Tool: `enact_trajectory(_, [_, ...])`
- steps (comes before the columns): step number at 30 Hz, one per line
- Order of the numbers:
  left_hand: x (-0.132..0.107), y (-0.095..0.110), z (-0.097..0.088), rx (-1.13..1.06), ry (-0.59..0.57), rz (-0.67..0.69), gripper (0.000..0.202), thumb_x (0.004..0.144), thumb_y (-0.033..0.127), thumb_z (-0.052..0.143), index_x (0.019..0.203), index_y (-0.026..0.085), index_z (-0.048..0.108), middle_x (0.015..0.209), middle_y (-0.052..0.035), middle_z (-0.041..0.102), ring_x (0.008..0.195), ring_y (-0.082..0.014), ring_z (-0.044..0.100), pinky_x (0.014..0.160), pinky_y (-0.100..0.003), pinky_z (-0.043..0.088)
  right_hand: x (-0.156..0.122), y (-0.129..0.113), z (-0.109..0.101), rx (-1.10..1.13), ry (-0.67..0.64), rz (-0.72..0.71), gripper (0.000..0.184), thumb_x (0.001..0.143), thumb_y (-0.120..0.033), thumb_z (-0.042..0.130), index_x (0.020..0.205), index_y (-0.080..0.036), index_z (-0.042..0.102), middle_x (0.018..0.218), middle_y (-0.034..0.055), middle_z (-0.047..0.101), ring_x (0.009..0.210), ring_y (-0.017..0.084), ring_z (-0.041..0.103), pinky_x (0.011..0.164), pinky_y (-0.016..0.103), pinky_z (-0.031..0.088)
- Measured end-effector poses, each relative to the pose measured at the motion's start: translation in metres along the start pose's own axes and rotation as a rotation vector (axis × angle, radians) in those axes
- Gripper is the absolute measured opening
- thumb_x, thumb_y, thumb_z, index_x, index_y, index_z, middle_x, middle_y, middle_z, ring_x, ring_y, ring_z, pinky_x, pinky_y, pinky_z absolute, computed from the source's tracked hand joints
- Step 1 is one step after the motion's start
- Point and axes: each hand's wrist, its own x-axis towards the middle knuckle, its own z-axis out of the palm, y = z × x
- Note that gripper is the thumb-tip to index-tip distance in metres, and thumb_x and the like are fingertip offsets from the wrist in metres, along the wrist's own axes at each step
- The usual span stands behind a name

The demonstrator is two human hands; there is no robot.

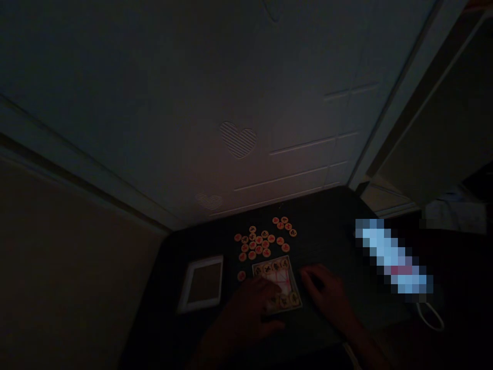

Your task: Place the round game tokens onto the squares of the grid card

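The scene is very dark. A small pale game board [280, 278] with red lines lies on a dark table [331, 226]. Round disc pieces [259, 244] with red marks lie scattered just beyond the board, and a few sit on it. My left hand [252, 308] rests over the board's near left part, fingers bent, with fingertips on the board; whether it holds a piece is hidden. My right hand [323, 290] lies on the table at the board's right edge, fingers curled loosely.
A white-rimmed shallow box or lid [203, 283] sits left of the board. A single disc [241, 276] lies between them. A blurred bright patch [393, 259] shows at the right. A white cord [431, 316] loops near the table's right edge. A pale door with heart shapes [238, 140] stands behind.
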Motion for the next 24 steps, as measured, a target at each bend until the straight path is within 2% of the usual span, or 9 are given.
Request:
enact_trajectory(5, [0.0009, -0.008, 0.0052, 0.015, 0.041, 0.017, 0.048, 0.077, 0.024, 0.08, 0.12, 0.026, 0.061, 0.125, -0.0047, 0.067, 0.121, -0.0273, 0.057, 0.106, -0.047, 0.045, -0.0006, -0.0003, 0.0001, -0.008, 0.012, 0.002, 0.027, 0.098, -0.039, 0.051, 0.099, -0.024, 0.073, 0.095, 0.0067, 0.076, 0.088, 0.023, 0.071, 0.083, 0.036, 0.055])
enact_trajectory(9, [0.0012, -0.0065, 0.0056, 0.006, 0.038, 0.007, 0.036, 0.081, 0.024, 0.075, 0.115, 0.026, 0.064, 0.12, -0.0045, 0.068, 0.118, -0.0267, 0.059, 0.105, -0.047, 0.045, 0.0003, -0.0014, -0.001, -0.009, -0.008, 0.008, 0.027, 0.098, -0.039, 0.05, 0.098, -0.024, 0.073, 0.093, 0.0062, 0.076, 0.087, 0.022, 0.071, 0.08, 0.035, 0.056])
enact_trajectory(15, [-0.0003, -0.0032, 0.0048, -0.013, 0.039, 0.014, 0.045, 0.08, 0.022, 0.075, 0.122, 0.027, 0.061, 0.128, -0.0049, 0.065, 0.123, -0.0269, 0.056, 0.106, -0.046, 0.045, 0.0005, -0.0009, -0.0008, -0.027, -0.003, 0.002, 0.027, 0.098, -0.039, 0.051, 0.098, -0.024, 0.073, 0.093, 0.0062, 0.076, 0.085, 0.023, 0.071, 0.079, 0.036, 0.056])
enact_trajectory(24, [0.0003, -0.0041, 0.0098, -0.057, 0.078, 0.021, 0.03, 0.084, 0.018, 0.069, 0.113, 0.025, 0.065, 0.115, -0.003, 0.069, 0.11, -0.0216, 0.062, 0.098, -0.038, 0.05, 0.0008, -0.0017, -0.0009, -0.025, 0.004, -0.004, 0.028, 0.099, -0.04, 0.051, 0.097, -0.024, 0.074, 0.092, 0.0059, 0.076, 0.085, 0.022, 0.071, 0.079, 0.033, 0.056])
